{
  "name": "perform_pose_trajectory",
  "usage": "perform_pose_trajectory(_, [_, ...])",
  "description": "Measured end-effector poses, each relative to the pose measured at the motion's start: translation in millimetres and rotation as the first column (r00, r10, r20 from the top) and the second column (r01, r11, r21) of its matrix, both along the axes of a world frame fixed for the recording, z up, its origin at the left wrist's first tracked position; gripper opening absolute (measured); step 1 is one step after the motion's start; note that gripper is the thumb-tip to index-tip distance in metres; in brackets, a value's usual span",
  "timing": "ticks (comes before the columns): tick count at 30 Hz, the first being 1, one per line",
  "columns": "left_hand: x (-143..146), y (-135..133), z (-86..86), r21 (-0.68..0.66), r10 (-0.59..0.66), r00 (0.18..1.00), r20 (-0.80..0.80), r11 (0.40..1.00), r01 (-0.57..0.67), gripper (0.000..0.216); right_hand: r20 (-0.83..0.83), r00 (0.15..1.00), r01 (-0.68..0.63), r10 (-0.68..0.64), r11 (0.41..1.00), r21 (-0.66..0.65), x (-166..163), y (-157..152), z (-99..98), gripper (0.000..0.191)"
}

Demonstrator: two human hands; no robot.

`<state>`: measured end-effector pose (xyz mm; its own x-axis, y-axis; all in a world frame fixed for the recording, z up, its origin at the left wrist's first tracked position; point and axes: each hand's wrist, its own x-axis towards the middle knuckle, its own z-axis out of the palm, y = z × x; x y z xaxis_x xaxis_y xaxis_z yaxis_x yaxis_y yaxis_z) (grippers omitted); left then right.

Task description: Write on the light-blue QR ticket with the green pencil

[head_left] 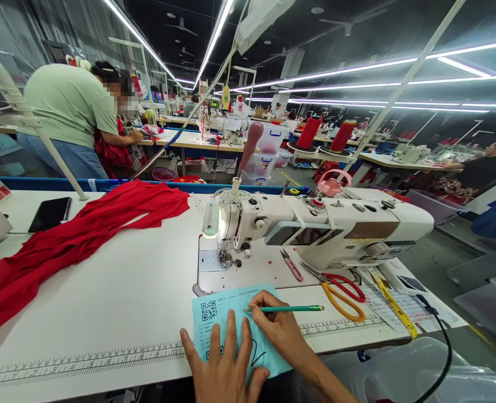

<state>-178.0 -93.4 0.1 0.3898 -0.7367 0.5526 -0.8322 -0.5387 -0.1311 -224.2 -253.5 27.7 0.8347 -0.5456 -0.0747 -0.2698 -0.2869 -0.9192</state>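
The right hand (279, 330) is closed around a green pencil (287, 308), pinched between thumb and fingers, with the pencil lying almost level and its free end pointing toward the right edge of the worktop (117, 313). The writing end meets a light blue paper slip (226, 313), which bears a printed QR code near its far left corner and a dark handwritten mark just under the right hand. The left hand (222, 369) lies flat and open on the slip's near part, fingers spread, pressing it down at the near edge of the worktop. A printed ruler scale runs along that near edge, on both sides of the slip.

Just beyond the slip stands a white sewing machine (315, 229), its needle end toward the left with a small lit lamp beside it. On the machine bed lie pink thread snips (292, 266), and right of them a pair of scissors (340, 291) with red and orange handles. A yellow tape measure (392, 302) stretches toward the near right corner.

Red fabric (63, 240) spreads from the far middle of the worktop down to its left edge. A black phone (50, 214) lies near the far left corner. Beyond the worktop a person in a pale green shirt (69, 106) bends over another table.
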Motion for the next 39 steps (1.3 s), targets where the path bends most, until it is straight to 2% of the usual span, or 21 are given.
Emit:
perform_pose_trajectory(11, [1.4, 0.1, -1.5, -0.001, -0.01, 1.0, 0.01, 1.0, 0.01, 0.044, -0.011, 1.0, -0.003, 0.004, 0.999, 0.039, -1.2, 1.4, 2.9, 0.039])
perform_pose_trajectory(17, [1.1, 0.0, -2.7, -0.002, -0.018, 1.0, 0.011, 1.0, 0.018, 0.044, -0.03, 1.0, -0.007, 0.007, 1.0, 0.005, 0.3, 1.6, 2.3, 0.039])
perform_pose_trajectory(24, [1.0, -0.5, -1.3, -0.01, -0.01, 1.0, 0.002, 1.0, 0.01, 0.046, -0.027, 1.0, -0.001, 0.0, 1.0, -0.007, -1.5, 1.6, 0.4, 0.029])
perform_pose_trajectory(30, [0.7, 0.2, -0.7, 0.005, -0.009, 1.0, -0.001, 1.0, 0.009, 0.044, 0.019, 1.0, 0.022, -0.022, 0.999, 0.024, -1.1, 1.4, -0.5, 0.041])
perform_pose_trajectory(35, [0.1, 0.1, -0.9, 0.001, -0.009, 1.0, 0.001, 1.0, 0.009, 0.044, -0.029, 0.999, -0.023, 0.024, 0.999, 0.027, -0.4, 2.1, 4.2, 0.037])
perform_pose_trajectory(39, [0.4, 0.3, -2.2, 0.004, -0.011, 1.0, -0.005, 1.0, 0.011, 0.044, -0.012, 1.0, -0.011, 0.012, 1.0, 0.02, 0.1, 1.3, 3.5, 0.034])
